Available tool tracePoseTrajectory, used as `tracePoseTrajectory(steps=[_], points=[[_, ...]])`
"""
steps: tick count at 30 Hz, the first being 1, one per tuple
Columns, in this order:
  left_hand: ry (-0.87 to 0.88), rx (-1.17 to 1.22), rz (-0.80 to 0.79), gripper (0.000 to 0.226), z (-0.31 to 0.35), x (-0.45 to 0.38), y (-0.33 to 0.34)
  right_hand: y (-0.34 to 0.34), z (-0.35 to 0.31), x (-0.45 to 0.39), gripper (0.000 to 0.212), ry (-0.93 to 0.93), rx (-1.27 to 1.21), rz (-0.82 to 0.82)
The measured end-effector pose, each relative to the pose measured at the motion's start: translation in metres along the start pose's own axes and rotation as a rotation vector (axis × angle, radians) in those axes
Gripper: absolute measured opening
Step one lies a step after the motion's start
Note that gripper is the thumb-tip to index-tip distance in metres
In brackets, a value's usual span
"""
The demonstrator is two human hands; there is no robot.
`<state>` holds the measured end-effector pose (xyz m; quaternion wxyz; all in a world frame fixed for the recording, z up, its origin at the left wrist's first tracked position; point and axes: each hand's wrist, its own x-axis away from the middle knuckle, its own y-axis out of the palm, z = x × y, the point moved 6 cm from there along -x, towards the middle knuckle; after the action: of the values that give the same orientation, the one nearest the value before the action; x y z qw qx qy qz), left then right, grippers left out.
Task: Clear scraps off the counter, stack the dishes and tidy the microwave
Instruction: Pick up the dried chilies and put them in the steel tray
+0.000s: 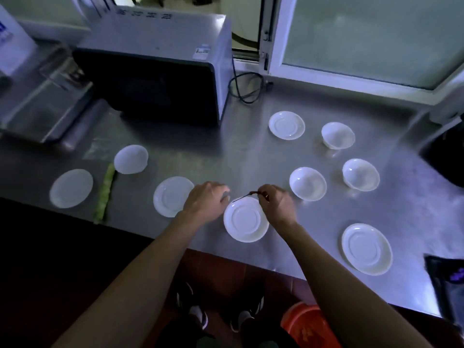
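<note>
Leftmost on the steel table [226, 151] lay a saucer [71, 188], a green vegetable strip [105, 194] beside it, a bowl [130, 159] and another saucer [170, 195]. Then the left hand [204, 202] rested with curled fingers near the middle saucer [244, 221]; whether its grip held anything, I cannot tell. The right hand [276, 205] pinched a thin dark red scrap [247, 195] above that saucer's rim. The three bowls [307, 183] further right held nothing. The microwave [155, 71] stood closed behind.
</note>
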<state>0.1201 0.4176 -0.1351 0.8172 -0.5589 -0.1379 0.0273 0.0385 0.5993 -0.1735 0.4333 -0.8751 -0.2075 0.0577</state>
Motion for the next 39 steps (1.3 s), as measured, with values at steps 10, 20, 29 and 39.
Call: tracePoseTrajectory(steps=[10, 20, 29, 39], points=[[-0.189, 0.015, 0.083, 0.031, -0.164, 0.066, -0.067, 0.086, -0.162, -0.031, 0.010, -0.208, -0.024, -0.054], [-0.337, 0.020, 0.159, 0.034, -0.341, 0.143, -0.136, 0.198, -0.357, -0.040, 0.007, -0.372, -0.048, -0.086], [-0.445, 0.029, 0.178, 0.036, -0.443, 0.180, -0.176, 0.257, -0.466, -0.055, 0.014, -0.459, -0.077, -0.135], [-0.453, -0.023, 0.163, 0.025, -0.530, 0.125, -0.209, 0.312, -0.526, -0.135, 0.010, -0.442, -0.130, -0.134]])
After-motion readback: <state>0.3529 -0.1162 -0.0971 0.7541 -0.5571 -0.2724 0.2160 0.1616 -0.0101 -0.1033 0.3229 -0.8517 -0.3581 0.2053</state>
